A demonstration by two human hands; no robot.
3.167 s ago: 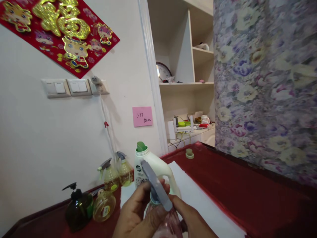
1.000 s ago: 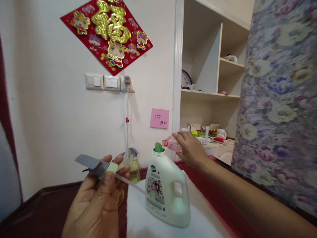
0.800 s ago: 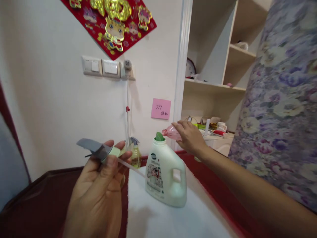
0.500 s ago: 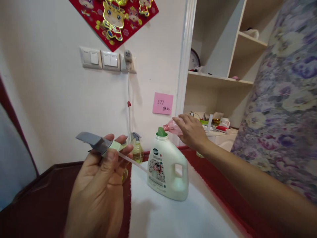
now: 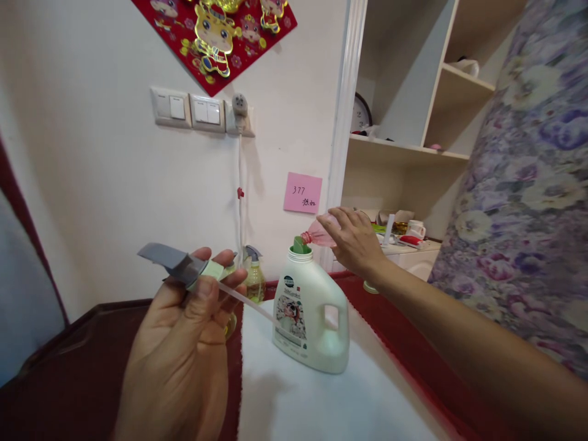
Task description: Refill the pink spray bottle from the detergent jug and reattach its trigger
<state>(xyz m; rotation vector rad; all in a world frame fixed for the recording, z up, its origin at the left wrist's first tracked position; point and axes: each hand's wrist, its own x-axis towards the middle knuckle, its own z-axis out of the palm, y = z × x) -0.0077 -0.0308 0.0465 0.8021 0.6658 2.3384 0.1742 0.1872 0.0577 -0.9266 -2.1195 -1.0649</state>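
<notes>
My left hand (image 5: 181, 349) holds a grey spray-trigger head (image 5: 172, 264) with a pale green collar; its clear dip tube (image 5: 245, 301) trails right toward the jug. A cream detergent jug (image 5: 311, 315) with a green spout insert stands uncapped on a white cloth (image 5: 298, 398). My right hand (image 5: 353, 242) grips a small pink clear bottle (image 5: 316, 234), tipped on its side with its neck right at the jug's mouth.
A yellow spray bottle (image 5: 252, 278) stands behind the jug by the wall. The table (image 5: 82, 367) is dark red. A flowered cloth (image 5: 528, 184) hangs at the right. Shelves (image 5: 404, 147) with a clock and small items lie beyond. Switches and a pink note are on the wall.
My right hand has carried the opened pink bottle up and tipped its neck closer over the jug's mouth. My left hand keeps the removed spray head lifted, nearly still.
</notes>
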